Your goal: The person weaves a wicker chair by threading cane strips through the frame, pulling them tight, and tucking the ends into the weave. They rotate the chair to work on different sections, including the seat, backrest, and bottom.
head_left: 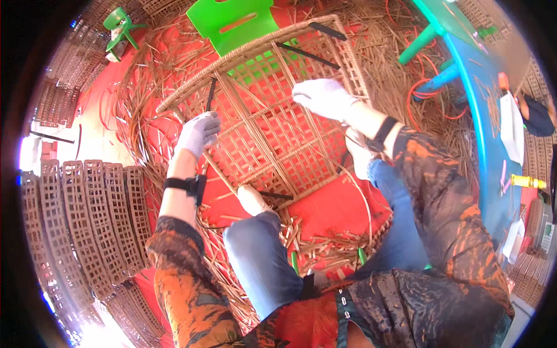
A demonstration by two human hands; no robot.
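A large brown woven wicker panel with an open lattice and a thick rim lies tilted in front of me, its near end between my feet. Dark strips sit on it near its corners. My left hand, in a pale glove, is closed over the panel's left edge. Above the lattice, toward the right side, my gloved right hand has its fingers drawn together; what they hold, if anything, cannot be made out. A long thin strand curves from the panel down past my right foot.
Loose brown strips litter the red floor. A green chair stands beyond the panel, and a small green stool at far left. Stacked woven panels line the left. A long blue bench runs along the right.
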